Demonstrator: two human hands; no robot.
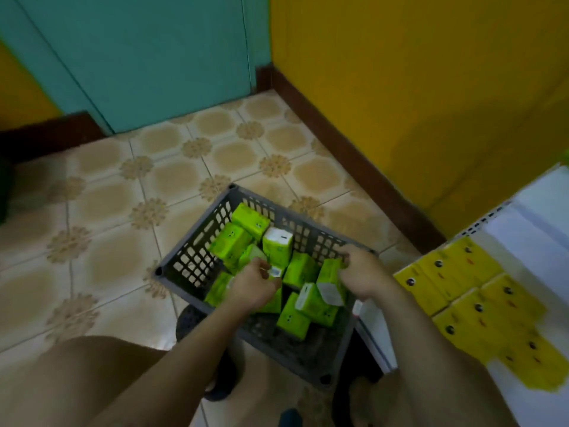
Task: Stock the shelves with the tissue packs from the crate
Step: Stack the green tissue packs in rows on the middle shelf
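A grey plastic crate (197,241) stands on the tiled floor in front of me, holding several green tissue packs (278,246) lying at odd angles. My left hand (254,283) is down inside the crate, its fingers curled round a green pack (275,298) near the middle. My right hand (361,274) reaches in at the crate's right side and grips another green pack (329,272). To the right a white shelf (529,229) carries several yellow tissue packs (443,272) set in rows.
A yellow wall (415,87) with a dark skirting runs behind the crate and shelf. A teal door (138,57) stands at the back left. My bare knee (92,380) and dark sandals (221,383) are close to the crate's near side.
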